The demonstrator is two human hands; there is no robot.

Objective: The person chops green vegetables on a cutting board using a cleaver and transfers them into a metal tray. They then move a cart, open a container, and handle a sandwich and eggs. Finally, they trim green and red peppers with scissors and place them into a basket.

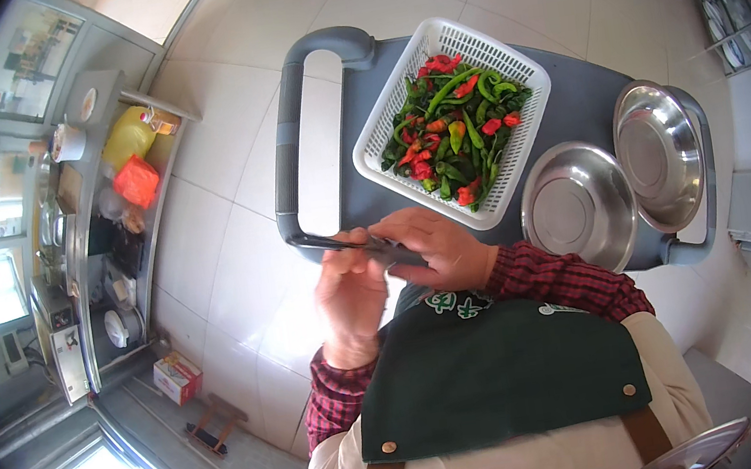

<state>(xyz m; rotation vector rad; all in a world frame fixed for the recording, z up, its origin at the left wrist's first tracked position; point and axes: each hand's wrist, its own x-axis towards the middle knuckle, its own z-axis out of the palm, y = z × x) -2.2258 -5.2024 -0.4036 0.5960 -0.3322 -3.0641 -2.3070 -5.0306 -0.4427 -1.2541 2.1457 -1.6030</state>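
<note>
My right hand [445, 248] grips a thin dark object [392, 252] between the thumb and fingers; what it is cannot be told. Beside it, my left hand [353, 294] is raised and slightly blurred, its fingertips at the object's left part. Whether they grip it or only touch it is unclear. Just beyond the hands, a white plastic basket [378, 176] stands on a grey cart [358, 105]. Red and green peppers [455, 135] lie in the basket. Two stainless steel bowls, one nearer [575, 208] and one farther right [657, 155], rest at the cart's right end.
The cart has a grey handle [284, 133] at its left. Farther left, a metal shelf unit [159, 185] holds a red plastic bag [136, 181], a yellow bag [126, 135] and other goods. A cardboard box [177, 379] and a small stool [219, 422] stand at the lower left.
</note>
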